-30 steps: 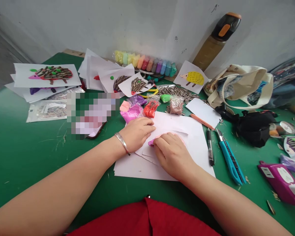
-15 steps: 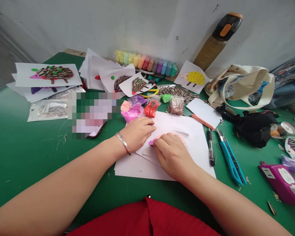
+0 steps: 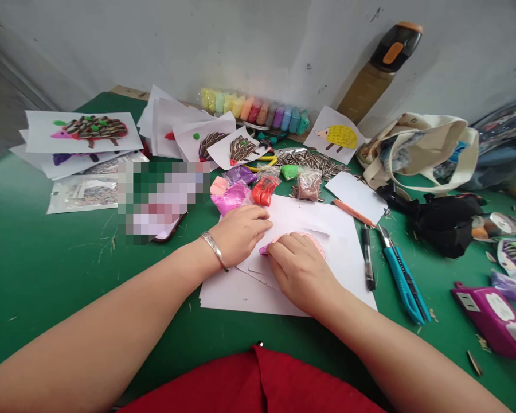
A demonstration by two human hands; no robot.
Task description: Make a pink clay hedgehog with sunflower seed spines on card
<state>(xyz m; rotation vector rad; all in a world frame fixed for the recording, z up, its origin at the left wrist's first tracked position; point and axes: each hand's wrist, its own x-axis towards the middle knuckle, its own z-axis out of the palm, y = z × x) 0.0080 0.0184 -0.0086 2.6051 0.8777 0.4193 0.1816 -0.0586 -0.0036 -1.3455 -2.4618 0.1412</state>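
My left hand [image 3: 241, 234] lies flat on a cut white paper piece [image 3: 262, 267], its fingertips near the pink clay. My right hand [image 3: 298, 271] presses down on the same paper, over a flat pink clay shape [image 3: 298, 236]. Only the clay's curved rim and a small pointed tip at the fingers show; the rest is hidden under the paper and hand. Both hands rest on a stack of white paper sheets [image 3: 226, 292]. A silver bangle [image 3: 214, 250] circles my left wrist.
A green cutting mat [image 3: 47, 287] carries hedgehog pictures made with sunflower seeds [image 3: 243, 148], clay packets [image 3: 232, 198], loose seeds [image 3: 309, 162], a pen [image 3: 367, 258], a blue craft knife [image 3: 402, 281] and an orange pencil [image 3: 353, 213]. A canvas tote bag [image 3: 417, 152] sits at the right.
The view shifts very slightly. Both hands stay pressed on the paper, with no visible change in the pink clay.
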